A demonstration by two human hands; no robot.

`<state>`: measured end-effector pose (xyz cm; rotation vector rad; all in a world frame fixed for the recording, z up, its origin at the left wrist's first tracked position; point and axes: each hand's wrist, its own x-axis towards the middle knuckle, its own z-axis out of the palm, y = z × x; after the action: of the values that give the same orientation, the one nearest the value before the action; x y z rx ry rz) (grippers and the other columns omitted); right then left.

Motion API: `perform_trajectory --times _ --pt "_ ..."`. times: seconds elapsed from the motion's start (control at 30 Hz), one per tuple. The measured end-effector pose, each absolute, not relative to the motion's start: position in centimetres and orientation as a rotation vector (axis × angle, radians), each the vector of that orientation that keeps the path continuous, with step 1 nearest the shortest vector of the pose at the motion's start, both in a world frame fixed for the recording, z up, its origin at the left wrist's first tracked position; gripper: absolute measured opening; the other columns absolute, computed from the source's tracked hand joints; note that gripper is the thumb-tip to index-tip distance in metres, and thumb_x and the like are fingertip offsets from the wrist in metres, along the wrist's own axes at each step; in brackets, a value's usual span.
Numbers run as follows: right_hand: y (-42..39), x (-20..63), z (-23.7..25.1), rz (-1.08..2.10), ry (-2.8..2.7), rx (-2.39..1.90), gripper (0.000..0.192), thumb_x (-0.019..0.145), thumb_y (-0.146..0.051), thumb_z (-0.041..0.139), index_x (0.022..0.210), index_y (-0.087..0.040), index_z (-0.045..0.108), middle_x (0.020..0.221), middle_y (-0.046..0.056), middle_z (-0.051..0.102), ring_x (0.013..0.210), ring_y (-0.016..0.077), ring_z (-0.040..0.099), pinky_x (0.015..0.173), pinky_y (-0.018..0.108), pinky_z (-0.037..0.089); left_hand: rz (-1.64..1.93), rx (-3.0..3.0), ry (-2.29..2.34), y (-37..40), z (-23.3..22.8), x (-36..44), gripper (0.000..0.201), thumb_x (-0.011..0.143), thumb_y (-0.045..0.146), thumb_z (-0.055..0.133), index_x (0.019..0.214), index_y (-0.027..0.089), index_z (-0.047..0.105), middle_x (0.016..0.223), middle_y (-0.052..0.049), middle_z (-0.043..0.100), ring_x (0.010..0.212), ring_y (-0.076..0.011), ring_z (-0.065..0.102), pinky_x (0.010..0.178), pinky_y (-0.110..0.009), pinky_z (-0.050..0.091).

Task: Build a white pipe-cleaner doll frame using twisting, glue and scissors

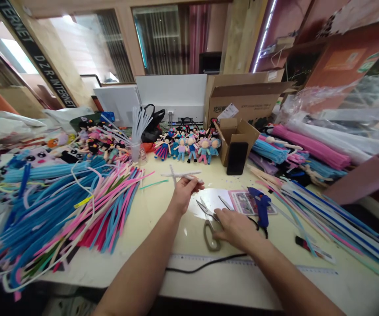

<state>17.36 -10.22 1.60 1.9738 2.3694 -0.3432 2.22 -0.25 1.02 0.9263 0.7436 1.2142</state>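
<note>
My left hand [186, 192] is closed, its fingertips pinching a fuzzy pale white-lilac pipe cleaner [189, 174]. Pale pieces cross just beyond those fingers; how they join is too small to tell. My right hand [237, 228] is curled over the handles of a pair of scissors [211, 239], thumb at one grey loop. The scissors' blades are slightly apart and point away, to the left. A second thin metal tool [224, 202] pokes out by the right fingertips, its kind hidden. A blue glue gun [260, 205] lies right of that hand.
Bundles of coloured pipe cleaners lie left [57, 197] and right [334, 219]. Small dolls [191, 147] stand at the back, beside a cardboard box [233, 131] with a black phone [236, 159] against it. A clear ruler [294, 267] and black cord [205, 265] cross the front.
</note>
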Motion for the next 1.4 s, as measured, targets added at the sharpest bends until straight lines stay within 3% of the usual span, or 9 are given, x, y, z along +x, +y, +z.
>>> perform_trajectory --times 0.13,0.33,0.47,0.63,0.77,0.87,1.0,1.17,1.4 --pt "-11.9 16.0 0.4 -0.269 2.298 2.049 0.043 0.067 -0.034 0.064 0.106 -0.019 0.054 0.101 0.01 0.061 0.09 0.0272 0.059 0.064 0.03 0.039 1.19 0.928 0.75 -0.2 1.0 2.1 0.029 0.063 0.036 0.074 0.073 0.015 0.058 0.07 -0.002 0.069 0.062 -0.011 0.064 0.06 -0.021 0.041" --pt "-11.9 16.4 -0.2 -0.305 2.259 2.141 0.036 0.068 -0.015 0.051 0.104 -0.016 0.057 0.095 0.012 0.062 0.085 0.0247 0.06 0.066 0.03 0.038 1.207 0.92 0.742 0.4 1.1 1.2 0.033 0.058 0.034 0.077 0.076 0.015 0.057 0.065 -0.001 0.068 0.057 -0.011 0.063 0.058 -0.021 0.041" --pt "-11.7 18.8 -0.5 -0.805 2.35 2.226 0.051 0.063 -0.013 0.054 0.114 -0.019 0.056 0.086 0.005 0.063 0.077 0.0182 0.057 0.065 0.026 0.039 1.212 0.896 0.737 1.2 0.7 0.4 0.037 0.057 0.037 0.078 0.078 0.016 0.055 0.067 -0.001 0.068 0.059 -0.0112 0.064 0.057 -0.021 0.041" --pt "-12.1 21.0 -0.8 -1.595 2.36 2.422 0.063 0.065 -0.021 0.059 0.127 -0.019 0.045 0.078 -0.001 0.054 0.062 0.012 0.049 0.052 0.023 0.039 1.174 0.875 0.744 1.6 0.3 0.0 0.034 0.061 0.037 0.076 0.078 0.016 0.056 0.071 -0.002 0.068 0.062 -0.0114 0.064 0.057 -0.021 0.042" --pt "-12.4 21.0 0.3 -1.493 2.511 2.462 0.08 0.053 -0.029 0.076 0.126 -0.021 0.045 0.088 0.001 0.054 0.073 0.0149 0.051 0.066 0.028 0.045 1.104 0.913 0.763 1.3 0.5 0.2 0.03 0.063 0.034 0.075 0.077 0.015 0.057 0.07 -0.003 0.068 0.059 -0.0108 0.064 0.056 -0.02 0.043" --pt "-12.1 20.9 0.9 -1.186 2.607 2.503 0.072 0.052 -0.031 0.078 0.119 -0.023 0.051 0.099 0.003 0.054 0.081 0.0168 0.052 0.074 0.03 0.045 1.046 0.953 0.771 1.0 0.7 0.4 0.029 0.062 0.032 0.076 0.076 0.014 0.058 0.069 -0.003 0.069 0.057 -0.0108 0.063 0.056 -0.021 0.044" --pt "-11.4 20.6 0.8 -1.081 2.628 2.498 0.064 0.057 -0.035 0.076 0.115 -0.024 0.052 0.091 0.001 0.053 0.076 0.0156 0.051 0.07 0.029 0.044 0.978 1.013 0.75 0.6 0.8 0.5 0.031 0.061 0.034 0.076 0.076 0.014 0.058 0.066 -0.003 0.068 0.056 -0.0118 0.063 0.056 -0.022 0.045" --pt "-11.1 20.1 0.7 -1.38 2.557 2.44 0.055 0.063 -0.038 0.072 0.111 -0.021 0.051 0.07 -0.005 0.048 0.063 0.0125 0.046 0.059 0.026 0.039 0.92 1.059 0.74 0.3 0.8 0.6 0.032 0.061 0.035 0.076 0.075 0.013 0.059 0.066 -0.004 0.067 0.054 -0.0113 0.062 0.057 -0.023 0.046" --pt "-11.4 19.7 1.0 -1.786 2.397 2.382 0.046 0.065 -0.037 0.07 0.105 -0.019 0.054 0.065 -0.006 0.044 0.059 0.0104 0.041 0.053 0.024 0.035 0.87 1.098 0.768 0.2 0.7 0.9 0.026 0.065 0.031 0.074 0.073 0.012 0.058 0.065 -0.004 0.066 0.052 -0.0105 0.06 0.057 -0.024 0.047"
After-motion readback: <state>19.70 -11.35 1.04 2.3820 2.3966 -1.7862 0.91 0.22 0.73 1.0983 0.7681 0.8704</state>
